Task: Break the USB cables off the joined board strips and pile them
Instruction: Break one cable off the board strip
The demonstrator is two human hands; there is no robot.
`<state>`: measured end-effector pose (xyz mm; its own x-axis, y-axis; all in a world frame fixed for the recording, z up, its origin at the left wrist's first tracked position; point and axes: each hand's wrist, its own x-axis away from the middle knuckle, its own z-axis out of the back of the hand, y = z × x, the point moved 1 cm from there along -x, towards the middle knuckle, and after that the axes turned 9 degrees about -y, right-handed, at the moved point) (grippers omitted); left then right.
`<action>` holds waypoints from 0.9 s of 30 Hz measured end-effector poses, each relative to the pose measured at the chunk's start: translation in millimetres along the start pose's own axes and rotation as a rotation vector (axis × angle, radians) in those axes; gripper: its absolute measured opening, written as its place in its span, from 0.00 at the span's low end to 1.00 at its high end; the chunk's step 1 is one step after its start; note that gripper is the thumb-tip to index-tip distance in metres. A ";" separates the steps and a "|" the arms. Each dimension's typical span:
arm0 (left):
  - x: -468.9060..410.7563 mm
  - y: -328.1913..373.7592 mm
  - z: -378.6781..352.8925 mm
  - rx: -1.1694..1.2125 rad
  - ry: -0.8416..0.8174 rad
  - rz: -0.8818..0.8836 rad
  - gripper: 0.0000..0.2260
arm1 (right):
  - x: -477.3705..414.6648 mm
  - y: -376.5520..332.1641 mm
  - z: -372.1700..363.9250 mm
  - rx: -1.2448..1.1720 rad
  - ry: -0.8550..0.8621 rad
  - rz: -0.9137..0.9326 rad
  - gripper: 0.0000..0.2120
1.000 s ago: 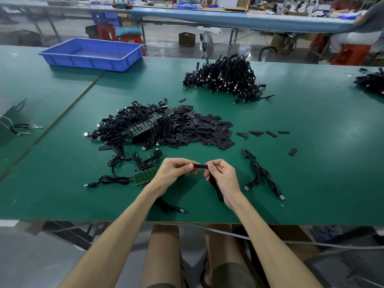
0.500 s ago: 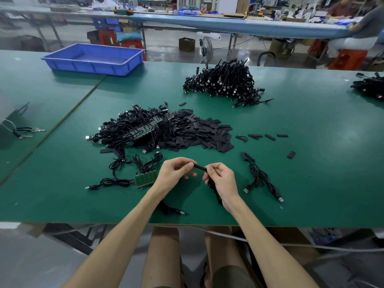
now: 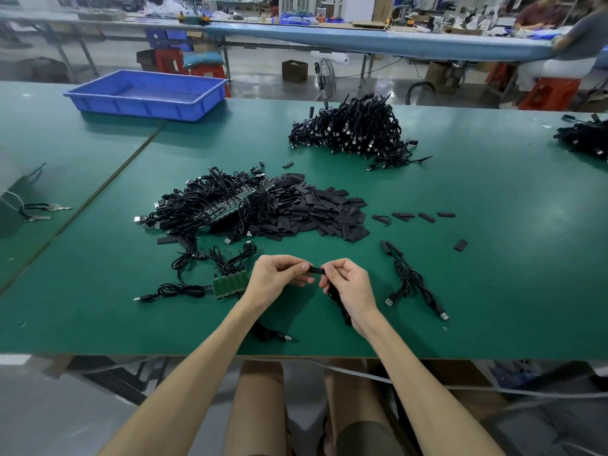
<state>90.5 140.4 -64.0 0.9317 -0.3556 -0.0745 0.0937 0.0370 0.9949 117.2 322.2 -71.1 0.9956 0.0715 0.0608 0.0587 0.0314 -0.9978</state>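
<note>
Green table; blue tray; cable pile

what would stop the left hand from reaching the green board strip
Probably nothing, so yes: the board strip lies uncovered just beside the left hand, though that hand is pinching a black piece and would need to let go.

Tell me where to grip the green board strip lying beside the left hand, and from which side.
Probably pinch the green board strip by its near long edge, coming from the person's side. It lies flat on the table, its cables run off the far edge and the left end, and the left hand hides its right end.
</note>
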 end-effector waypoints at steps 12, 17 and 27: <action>1.8 5.0 -1.0 -0.073 -0.002 0.015 0.07 | 2.6 -4.5 -1.1 0.062 -0.014 -0.002 0.06; 8.3 20.6 10.1 -0.381 0.112 -0.010 0.07 | 3.5 -14.1 4.8 0.108 0.067 -0.003 0.05; 38.2 36.4 83.8 -1.125 0.115 0.406 0.19 | -5.8 -39.9 72.9 0.374 0.317 -0.037 0.12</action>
<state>100.0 49.9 -24.9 0.9847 -0.0462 0.1683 -0.0130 0.9421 0.3350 103.7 393.2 -29.6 0.9700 -0.2419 0.0265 0.1217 0.3879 -0.9136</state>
